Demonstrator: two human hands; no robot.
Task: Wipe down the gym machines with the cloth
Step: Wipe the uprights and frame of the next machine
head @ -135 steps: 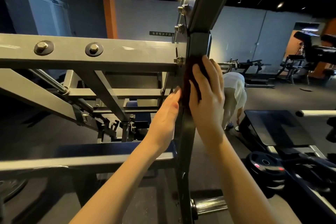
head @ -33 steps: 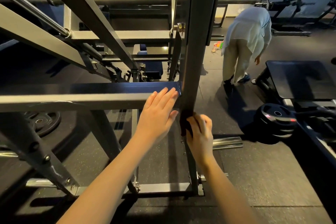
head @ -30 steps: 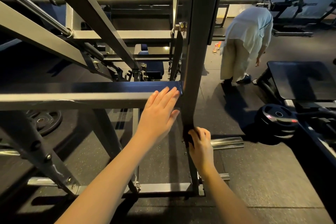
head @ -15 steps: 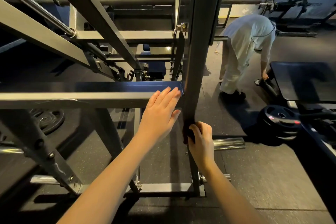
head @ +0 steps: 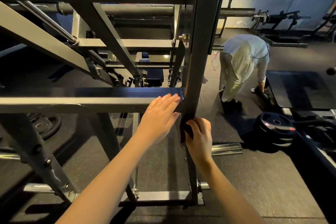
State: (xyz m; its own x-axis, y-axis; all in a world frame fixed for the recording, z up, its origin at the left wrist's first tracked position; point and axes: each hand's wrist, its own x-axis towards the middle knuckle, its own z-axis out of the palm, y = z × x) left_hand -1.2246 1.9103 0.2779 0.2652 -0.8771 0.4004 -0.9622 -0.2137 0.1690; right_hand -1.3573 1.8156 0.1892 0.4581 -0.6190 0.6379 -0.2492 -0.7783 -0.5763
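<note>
- Cloth (head: 184, 130): dark, pressed to the upright post (head: 200, 60) just below its joint with the crossbar (head: 81, 102).
- My right hand (head: 199, 136): fingers curled round cloth and post, clamped.
- My left hand (head: 160, 114): flat, fingers straight, resting on the crossbar's end.
- Progress, as I judge it: the post's lower stretch down to the base is unwiped, and the other frame members are pending.
</note>
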